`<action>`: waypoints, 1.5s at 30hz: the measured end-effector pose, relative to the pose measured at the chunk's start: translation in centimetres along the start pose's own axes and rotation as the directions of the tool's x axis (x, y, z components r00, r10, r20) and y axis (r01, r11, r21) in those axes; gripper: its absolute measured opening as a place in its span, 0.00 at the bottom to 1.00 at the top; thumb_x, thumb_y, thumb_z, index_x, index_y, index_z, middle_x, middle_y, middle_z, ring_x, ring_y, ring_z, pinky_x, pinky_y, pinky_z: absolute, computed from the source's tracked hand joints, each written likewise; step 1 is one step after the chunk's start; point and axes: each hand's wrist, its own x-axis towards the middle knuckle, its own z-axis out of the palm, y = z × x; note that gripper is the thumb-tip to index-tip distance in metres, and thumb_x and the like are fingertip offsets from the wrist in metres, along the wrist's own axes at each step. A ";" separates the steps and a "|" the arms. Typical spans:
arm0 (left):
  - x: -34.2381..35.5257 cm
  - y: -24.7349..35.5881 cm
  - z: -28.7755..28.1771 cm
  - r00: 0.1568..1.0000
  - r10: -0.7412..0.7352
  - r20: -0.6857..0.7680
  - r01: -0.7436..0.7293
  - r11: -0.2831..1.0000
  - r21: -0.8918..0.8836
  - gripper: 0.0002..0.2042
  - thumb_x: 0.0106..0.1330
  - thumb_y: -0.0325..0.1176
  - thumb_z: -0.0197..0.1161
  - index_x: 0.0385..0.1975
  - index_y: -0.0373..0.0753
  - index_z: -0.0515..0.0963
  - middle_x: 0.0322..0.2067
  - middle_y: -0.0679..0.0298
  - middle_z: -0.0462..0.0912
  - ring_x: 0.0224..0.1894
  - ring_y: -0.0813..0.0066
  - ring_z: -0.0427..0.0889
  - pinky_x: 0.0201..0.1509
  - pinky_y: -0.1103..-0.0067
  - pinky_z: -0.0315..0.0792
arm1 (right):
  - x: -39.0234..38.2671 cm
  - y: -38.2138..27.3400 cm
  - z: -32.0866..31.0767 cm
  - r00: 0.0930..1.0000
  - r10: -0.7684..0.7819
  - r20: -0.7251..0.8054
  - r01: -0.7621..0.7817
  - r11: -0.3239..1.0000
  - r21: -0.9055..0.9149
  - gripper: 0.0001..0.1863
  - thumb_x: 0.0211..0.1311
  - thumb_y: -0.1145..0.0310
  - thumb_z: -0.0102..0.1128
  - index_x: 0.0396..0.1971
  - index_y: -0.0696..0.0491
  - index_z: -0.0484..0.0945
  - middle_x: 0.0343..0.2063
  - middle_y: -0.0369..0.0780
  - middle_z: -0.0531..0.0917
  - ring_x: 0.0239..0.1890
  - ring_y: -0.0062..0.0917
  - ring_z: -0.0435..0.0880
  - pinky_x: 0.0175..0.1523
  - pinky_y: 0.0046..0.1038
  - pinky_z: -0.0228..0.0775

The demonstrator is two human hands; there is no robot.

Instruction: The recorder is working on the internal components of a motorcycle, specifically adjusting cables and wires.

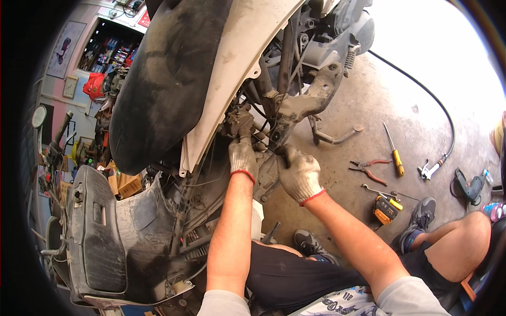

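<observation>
Both my hands wear off-white knit work gloves with red cuffs and dirt-darkened fingers. They work low in the opened frame of a scooter [311, 100]. My left hand [243, 157] reaches in beside the pale side panel [232, 68], its grimy fingers bent around something among the dark parts that I cannot make out. Just right of it, my right hand [300, 175] is closed below the metal frame bracket [316, 92], with its fingertips turned inward. What it grips is hidden. A thin dark cable runs between the hands.
Right on the concrete floor lie red-handled pliers [370, 169], a yellow-handled screwdriver [397, 158], a battery pack [385, 209], an air blow gun [431, 169] on a black hose [429, 92] and a power tool [468, 185]. The scooter's seat [168, 79] and kickstand [337, 138] jut out nearby.
</observation>
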 end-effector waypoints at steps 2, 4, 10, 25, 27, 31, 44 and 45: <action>-0.1 0.1 0.1 1.000 -0.003 0.004 0.003 1.000 0.003 0.18 0.72 0.52 0.54 0.37 0.41 0.75 0.28 0.66 0.82 0.16 0.86 0.68 0.14 0.88 0.57 | -0.2 0.1 0.2 0.999 -0.046 -0.021 0.046 0.999 -0.001 0.11 0.61 0.63 0.58 0.39 0.52 0.81 0.32 0.50 0.84 0.36 0.44 0.84 0.42 0.41 0.75; -0.2 0.1 0.2 1.000 -0.007 0.009 0.007 1.000 0.006 0.17 0.72 0.51 0.54 0.37 0.42 0.75 0.28 0.66 0.82 0.16 0.86 0.67 0.14 0.88 0.56 | -0.5 0.3 0.5 0.995 -0.090 -0.042 0.090 0.996 -0.003 0.11 0.62 0.62 0.57 0.39 0.52 0.80 0.31 0.51 0.84 0.35 0.43 0.85 0.40 0.41 0.76; 0.1 0.0 -0.5 0.998 0.010 0.064 -0.008 0.999 -0.036 0.21 0.71 0.55 0.53 0.35 0.40 0.77 0.26 0.70 0.81 0.20 0.87 0.73 0.18 0.88 0.64 | -0.3 0.0 0.2 0.791 0.371 0.486 -0.590 0.255 0.766 0.12 0.59 0.67 0.63 0.42 0.54 0.78 0.30 0.49 0.84 0.34 0.42 0.85 0.39 0.39 0.75; 0.3 -0.2 -0.1 1.000 0.005 0.015 -0.005 0.999 -0.036 0.19 0.71 0.54 0.55 0.30 0.43 0.75 0.23 0.69 0.79 0.16 0.85 0.71 0.16 0.84 0.61 | 0.1 2.7 0.9 0.760 0.195 0.619 -0.623 -0.050 0.781 0.15 0.71 0.60 0.50 0.44 0.57 0.76 0.28 0.38 0.80 0.23 0.22 0.77 0.28 0.25 0.70; 0.4 -0.3 -0.6 0.999 0.010 0.043 -0.008 0.999 -0.049 0.20 0.71 0.55 0.55 0.33 0.42 0.76 0.23 0.69 0.81 0.15 0.85 0.71 0.15 0.84 0.60 | -0.5 1.2 0.0 0.860 0.277 0.429 -0.509 0.411 0.756 0.15 0.70 0.60 0.52 0.42 0.58 0.78 0.28 0.40 0.81 0.25 0.26 0.80 0.31 0.27 0.72; 0.3 -0.2 -0.9 0.998 0.036 0.044 -0.035 0.999 -0.008 0.22 0.68 0.57 0.57 0.33 0.41 0.77 0.25 0.69 0.82 0.18 0.86 0.71 0.16 0.86 0.63 | -0.8 1.1 -0.6 1.000 0.003 -0.003 -0.002 0.980 0.200 0.11 0.63 0.63 0.59 0.38 0.54 0.81 0.33 0.47 0.82 0.36 0.41 0.83 0.42 0.37 0.74; 0.5 -0.4 -0.8 0.998 0.005 0.064 0.000 0.997 -0.082 0.21 0.71 0.54 0.56 0.33 0.39 0.77 0.23 0.68 0.81 0.16 0.84 0.71 0.16 0.83 0.64 | -0.4 1.1 0.3 0.770 0.200 0.606 -0.635 0.146 0.759 0.14 0.70 0.65 0.54 0.47 0.59 0.74 0.36 0.45 0.82 0.26 0.24 0.80 0.29 0.25 0.70; 0.4 -0.3 -0.8 0.998 0.003 0.055 0.002 0.997 -0.082 0.21 0.71 0.54 0.56 0.33 0.39 0.77 0.24 0.68 0.81 0.16 0.84 0.71 0.16 0.84 0.64 | -1.0 0.3 0.4 0.908 0.183 0.376 -0.415 0.511 0.753 0.13 0.70 0.65 0.53 0.47 0.59 0.74 0.36 0.45 0.83 0.29 0.26 0.82 0.32 0.26 0.72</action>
